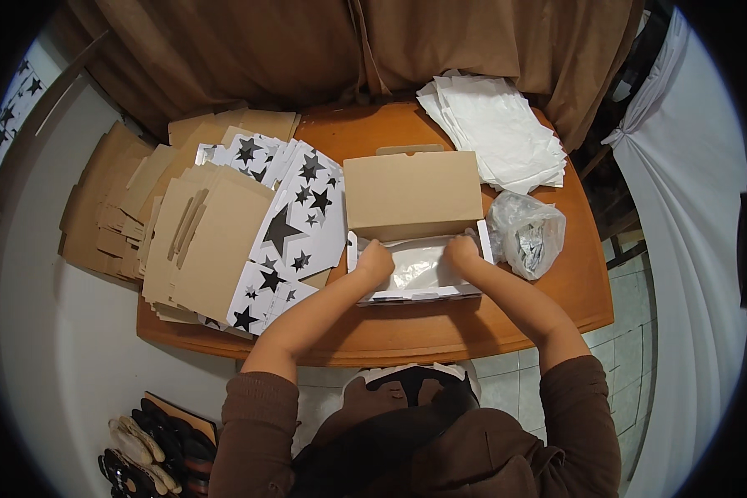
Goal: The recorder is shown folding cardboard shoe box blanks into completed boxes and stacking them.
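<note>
An open cardboard box (413, 192) stands in front of me, brown inside and white outside, with its lid raised at the back. A shiny, whitish, see-through sheet or wrapping (417, 267) lies in it; whether it is plastic or thin paper I cannot tell. My left hand (377, 261) is inside the box at its left end, the fingers curled down. At the right end my right hand (461, 251) is curled in the same way, close to the side wall. Both sets of fingertips are hidden, so what they grip does not show.
Flat cardboard blanks (216, 241), some printed with black stars (282, 232), lie piled on the left of the wooden table (340, 336). White paper sheets (498, 129) are stacked at the back right. Beside the box sits a clear plastic bag (527, 235) with silvery contents.
</note>
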Tool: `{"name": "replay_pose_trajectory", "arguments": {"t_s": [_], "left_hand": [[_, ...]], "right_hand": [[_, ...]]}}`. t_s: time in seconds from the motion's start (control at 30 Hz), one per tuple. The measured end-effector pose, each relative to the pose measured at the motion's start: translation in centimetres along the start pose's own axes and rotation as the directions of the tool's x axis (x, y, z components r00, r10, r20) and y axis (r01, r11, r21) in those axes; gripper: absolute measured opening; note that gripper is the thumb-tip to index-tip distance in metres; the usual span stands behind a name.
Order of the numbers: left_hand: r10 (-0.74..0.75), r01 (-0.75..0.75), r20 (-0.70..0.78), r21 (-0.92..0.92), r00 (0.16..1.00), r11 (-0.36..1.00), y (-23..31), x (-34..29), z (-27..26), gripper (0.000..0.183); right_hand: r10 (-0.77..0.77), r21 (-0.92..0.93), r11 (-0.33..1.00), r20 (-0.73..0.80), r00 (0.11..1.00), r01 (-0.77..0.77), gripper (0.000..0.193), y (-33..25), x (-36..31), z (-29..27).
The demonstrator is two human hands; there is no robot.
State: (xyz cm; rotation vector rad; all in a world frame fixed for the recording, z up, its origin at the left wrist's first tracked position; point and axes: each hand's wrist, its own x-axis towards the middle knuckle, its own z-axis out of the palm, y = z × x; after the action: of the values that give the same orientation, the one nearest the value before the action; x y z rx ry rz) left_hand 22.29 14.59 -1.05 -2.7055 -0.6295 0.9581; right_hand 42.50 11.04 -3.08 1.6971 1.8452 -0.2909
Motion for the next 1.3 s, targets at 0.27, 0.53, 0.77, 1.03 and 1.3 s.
{"name": "replay_pose_trajectory", "arguments": {"t_s": [0.27,0.53,0.77,1.03,1.3], "left_hand": [[0.055,-0.123,-0.708,-0.045,0.704,0.991,1.2,1.9,4.9,0.028],[-0.098,0.096,-0.062,-0.038,0.993,0.995,0.9,1.1,5.1,0.055],[-0.120,0.121,-0.021,0.053,0.993,0.991,0.7,0.4,4.1,0.054],[-0.118,0.026,-0.239,-0.358,0.964,0.933,1.4,-0.8,-5.1,0.020],[-0.386,-0.229,-0.694,-0.619,0.608,0.751,8.8,3.5,-12.6,0.017]], "right_hand": [[-0.494,-0.155,0.866,-0.404,0.770,0.475,0.036,-1.3,-0.8,1.1],[-0.245,-0.286,0.930,-0.023,0.969,0.228,0.068,0.9,-1.5,1.7],[-0.149,-0.379,0.917,-0.030,0.988,0.127,0.076,0.7,-2.6,1.9],[-0.244,0.058,0.948,-0.495,0.834,0.312,0.019,1.2,-5.5,-1.4],[0.118,0.411,0.830,-0.789,0.602,0.377,0.014,8.6,-12.2,1.8]]}}
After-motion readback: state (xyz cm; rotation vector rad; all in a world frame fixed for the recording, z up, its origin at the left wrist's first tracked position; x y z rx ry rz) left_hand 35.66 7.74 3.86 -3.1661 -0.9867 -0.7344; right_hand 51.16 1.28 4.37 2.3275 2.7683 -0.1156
